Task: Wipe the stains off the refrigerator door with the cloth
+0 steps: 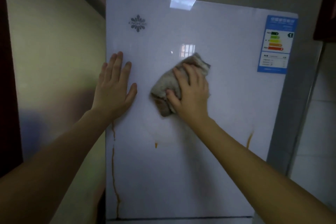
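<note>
The white glossy refrigerator door [227,105] fills the middle of the head view. My right hand [190,92] presses a crumpled beige cloth [167,85] flat against the door's centre. My left hand [114,85] lies flat with fingers spread on the door near its left edge. Orange-brown stains show below: a long drip [114,169] runs down the left edge, a small drop [156,145] sits under the cloth, and a short streak [249,140] marks the right side.
A blue energy label [276,45] is stuck at the door's upper right and a grey snowflake logo [138,23] at the upper left. A pale wall [54,60] stands to the left, a tiled wall [318,114] to the right. A dark cabinet corner [327,5] hangs at upper right.
</note>
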Available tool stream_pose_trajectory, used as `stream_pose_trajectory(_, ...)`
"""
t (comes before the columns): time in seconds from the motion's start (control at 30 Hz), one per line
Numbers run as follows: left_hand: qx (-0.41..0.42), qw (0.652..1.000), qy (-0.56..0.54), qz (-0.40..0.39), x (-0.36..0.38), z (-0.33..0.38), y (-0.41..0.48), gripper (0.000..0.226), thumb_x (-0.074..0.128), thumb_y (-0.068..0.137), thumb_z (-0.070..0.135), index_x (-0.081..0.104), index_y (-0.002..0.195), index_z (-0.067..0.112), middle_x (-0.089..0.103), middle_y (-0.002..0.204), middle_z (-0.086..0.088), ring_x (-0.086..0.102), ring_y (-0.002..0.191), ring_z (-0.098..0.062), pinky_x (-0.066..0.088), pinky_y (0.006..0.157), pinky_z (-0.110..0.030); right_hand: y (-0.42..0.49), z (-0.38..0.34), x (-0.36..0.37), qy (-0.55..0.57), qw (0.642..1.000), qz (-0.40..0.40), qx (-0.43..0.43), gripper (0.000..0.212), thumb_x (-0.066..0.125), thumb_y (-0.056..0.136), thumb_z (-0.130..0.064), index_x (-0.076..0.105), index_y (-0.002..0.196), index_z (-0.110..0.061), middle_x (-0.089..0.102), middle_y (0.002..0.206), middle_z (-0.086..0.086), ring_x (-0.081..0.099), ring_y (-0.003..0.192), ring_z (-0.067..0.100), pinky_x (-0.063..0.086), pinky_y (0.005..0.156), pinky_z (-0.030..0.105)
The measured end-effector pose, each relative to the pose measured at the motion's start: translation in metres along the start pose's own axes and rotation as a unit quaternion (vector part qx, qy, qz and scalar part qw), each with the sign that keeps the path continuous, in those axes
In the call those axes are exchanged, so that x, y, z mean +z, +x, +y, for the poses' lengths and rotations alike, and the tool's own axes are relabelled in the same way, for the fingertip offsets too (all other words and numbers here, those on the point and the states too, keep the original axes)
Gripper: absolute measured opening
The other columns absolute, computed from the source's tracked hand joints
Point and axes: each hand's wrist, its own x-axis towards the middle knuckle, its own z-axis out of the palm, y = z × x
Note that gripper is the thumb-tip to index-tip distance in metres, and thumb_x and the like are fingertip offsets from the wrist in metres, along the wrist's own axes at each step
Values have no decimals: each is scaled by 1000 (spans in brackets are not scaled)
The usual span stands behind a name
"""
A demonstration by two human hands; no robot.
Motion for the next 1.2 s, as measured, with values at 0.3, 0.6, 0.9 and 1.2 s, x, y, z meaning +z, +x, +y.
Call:
stream_pose_trajectory(0.3, -4, 1000, -3, 8, 0, 2, -1, 66, 39, 96, 41, 33, 150, 4, 17, 164, -21, 14, 153, -37, 12, 125, -51, -62, 38, -2, -26, 997, -25, -70, 64, 62, 88, -49, 55, 144, -19, 49, 151, 11, 43, 140, 30, 35, 111, 45)
stream_pose_trajectory(0.6, -4, 1000, 5, -7, 3, 1, -1, 68, 38, 96, 42, 27, 153, 5, 11, 166, -19, 8, 154, -34, 7, 126, -49, -81, 119, -47, -45, 998, -37, 12, 65, 52, 92, -51, 51, 147, -16, 45, 151, 16, 42, 138, 37, 35, 108, 48)
stream_pose_trajectory(0.9, -5, 1000, 4, -8, 1, 1, -1, 68, 37, 97, 42, 26, 154, 6, 11, 166, -18, 9, 155, -34, 7, 126, -49, -15, 14, 7, 3, 988, -30, -150, 61, 66, 87, -49, 60, 139, -18, 52, 148, 12, 43, 139, 31, 33, 111, 46)
stream_pose_trajectory(1.2, 2, 1000, 11, -10, 3, -1, -2, 69, 36, 97, 43, 24, 154, 7, 10, 166, -18, 7, 155, -33, 5, 126, -47, -42, 76, -17, -20, 984, -30, -172, 61, 60, 92, -51, 57, 144, -18, 51, 150, 11, 43, 141, 30, 32, 112, 42)
